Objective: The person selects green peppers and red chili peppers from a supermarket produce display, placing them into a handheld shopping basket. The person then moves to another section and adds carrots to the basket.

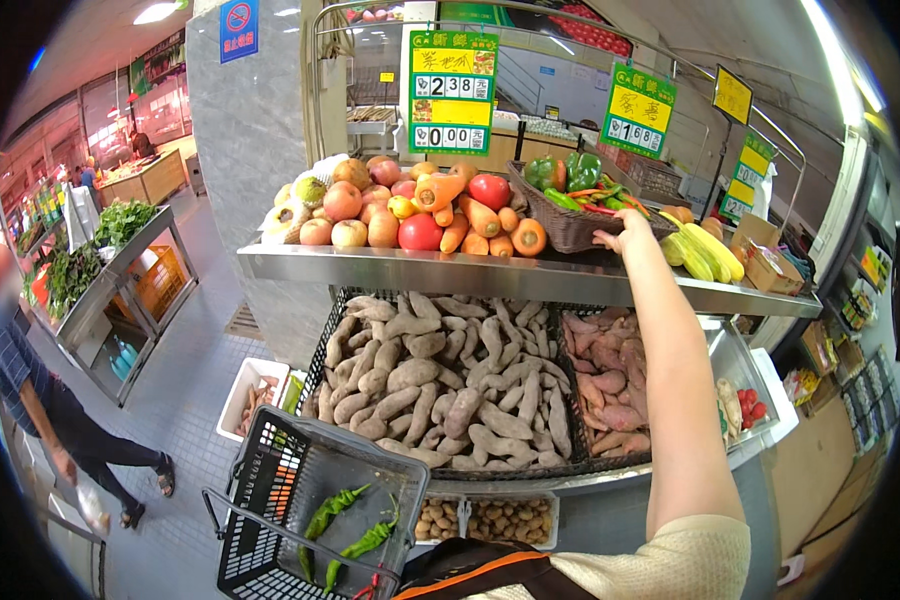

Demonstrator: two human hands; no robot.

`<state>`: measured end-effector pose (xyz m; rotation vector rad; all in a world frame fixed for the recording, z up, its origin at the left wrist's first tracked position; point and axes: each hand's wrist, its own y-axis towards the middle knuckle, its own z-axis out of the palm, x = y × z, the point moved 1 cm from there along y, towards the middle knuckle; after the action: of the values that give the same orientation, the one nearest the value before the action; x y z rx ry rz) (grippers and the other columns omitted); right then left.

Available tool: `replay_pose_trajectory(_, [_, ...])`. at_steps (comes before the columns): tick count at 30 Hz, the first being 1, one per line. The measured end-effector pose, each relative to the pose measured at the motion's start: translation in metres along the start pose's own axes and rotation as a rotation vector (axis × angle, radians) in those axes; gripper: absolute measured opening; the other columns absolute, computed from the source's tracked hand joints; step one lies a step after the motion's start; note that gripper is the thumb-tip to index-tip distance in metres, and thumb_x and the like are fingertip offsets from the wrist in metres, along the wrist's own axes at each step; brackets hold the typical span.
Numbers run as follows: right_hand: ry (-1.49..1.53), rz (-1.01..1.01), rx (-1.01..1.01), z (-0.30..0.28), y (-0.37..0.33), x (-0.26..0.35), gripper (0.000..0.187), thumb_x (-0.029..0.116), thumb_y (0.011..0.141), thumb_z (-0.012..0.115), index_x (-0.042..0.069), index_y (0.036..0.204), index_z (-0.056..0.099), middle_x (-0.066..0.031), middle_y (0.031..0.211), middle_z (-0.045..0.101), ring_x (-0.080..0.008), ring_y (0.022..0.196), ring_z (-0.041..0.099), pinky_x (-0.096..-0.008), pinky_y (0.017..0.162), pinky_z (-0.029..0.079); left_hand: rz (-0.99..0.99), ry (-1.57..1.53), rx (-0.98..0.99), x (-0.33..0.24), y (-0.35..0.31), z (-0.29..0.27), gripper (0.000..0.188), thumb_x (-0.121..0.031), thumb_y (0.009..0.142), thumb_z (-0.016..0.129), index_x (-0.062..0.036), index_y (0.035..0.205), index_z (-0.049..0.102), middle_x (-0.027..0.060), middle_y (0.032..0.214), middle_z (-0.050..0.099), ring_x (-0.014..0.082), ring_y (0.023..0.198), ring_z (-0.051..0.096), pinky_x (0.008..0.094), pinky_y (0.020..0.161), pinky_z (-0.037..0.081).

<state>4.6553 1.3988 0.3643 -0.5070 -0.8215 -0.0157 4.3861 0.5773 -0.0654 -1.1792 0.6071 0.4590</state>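
Note:
My right hand reaches up across the stall to the front right edge of a brown wicker basket. Its fingers are bent over the rim beside the red chillies, and the thumb lies against the outer wall. Green bell peppers, green chillies and red chillies fill that basket. Lower left, close to my body, a black plastic shopping basket hangs tilted with long green peppers and a bit of red chilli inside. My left hand is out of sight.
Apples, tomatoes and carrots line the steel shelf, with yellow-green squash at right. Below are crates of purple-grey yams and reddish sweet potatoes. Price signs hang above. A person walks at left.

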Motion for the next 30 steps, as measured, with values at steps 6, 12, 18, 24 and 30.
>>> replay_pose_trajectory(6, [-0.090, -0.202, 0.171, -0.023, -0.036, 0.034, 0.044, -0.002, 0.079, 0.042, -0.012, 0.119, 0.030, -0.0300, 0.126, 0.033, -0.0547, 0.115, 0.033, -0.0572, 0.087, 0.045, -0.014, -0.222, -0.057, -0.012, 0.006, -0.003, 0.012, 0.000, 0.074, 0.053, 0.0011, 0.084, 0.059, 0.0070, 0.075, 0.060, 0.0170, 0.072, 0.058, 0.0271, 0.064, 0.047])
replay_pose_trajectory(12, [-0.031, -0.197, 0.168, -0.053, -0.094, 0.040, 0.037, -0.004, 0.078, 0.040, -0.012, 0.114, 0.035, -0.0293, 0.120, 0.041, -0.0458, 0.109, 0.046, -0.0525, 0.090, 0.046, -0.075, -0.056, -0.061, -0.044, 0.018, -0.004, 0.014, -0.004, 0.075, 0.054, 0.0013, 0.087, 0.059, 0.0082, 0.079, 0.061, 0.0184, 0.075, 0.058, 0.0291, 0.067, 0.048])
replay_pose_trajectory(18, [-0.185, -0.281, 0.224, -0.114, -0.133, 0.035, 0.033, 0.000, 0.076, 0.048, -0.006, 0.108, 0.042, -0.0232, 0.112, 0.049, -0.0384, 0.100, 0.054, -0.0550, 0.086, 0.048, -0.085, 0.107, 0.006, -0.075, 0.030, -0.012, 0.018, -0.010, 0.077, 0.054, 0.0008, 0.091, 0.059, 0.0091, 0.083, 0.061, 0.0203, 0.077, 0.058, 0.0314, 0.070, 0.048])
replay_pose_trajectory(24, [-0.321, -0.180, 0.157, -0.142, -0.134, 0.020, 0.080, 0.037, 0.072, 0.070, 0.013, 0.135, 0.027, -0.0234, 0.126, 0.041, -0.0375, 0.103, 0.052, -0.0461, 0.078, 0.049, -0.098, 0.244, 0.064, -0.099, 0.041, -0.019, 0.023, -0.016, 0.079, 0.054, 0.0004, 0.094, 0.059, 0.0101, 0.086, 0.062, 0.0223, 0.080, 0.059, 0.0338, 0.072, 0.048])
replay_pose_trajectory(30, [-0.047, -0.058, 0.092, -0.139, -0.146, -0.026, 0.118, 0.064, 0.056, 0.068, 0.016, 0.143, 0.004, -0.0229, 0.145, 0.009, -0.0462, 0.130, 0.010, -0.0639, 0.100, 0.013, -0.118, 0.371, 0.115, -0.115, 0.057, -0.032, 0.028, -0.023, 0.081, 0.054, 0.0000, 0.097, 0.060, 0.0111, 0.090, 0.063, 0.0243, 0.083, 0.059, 0.0361, 0.075, 0.048])
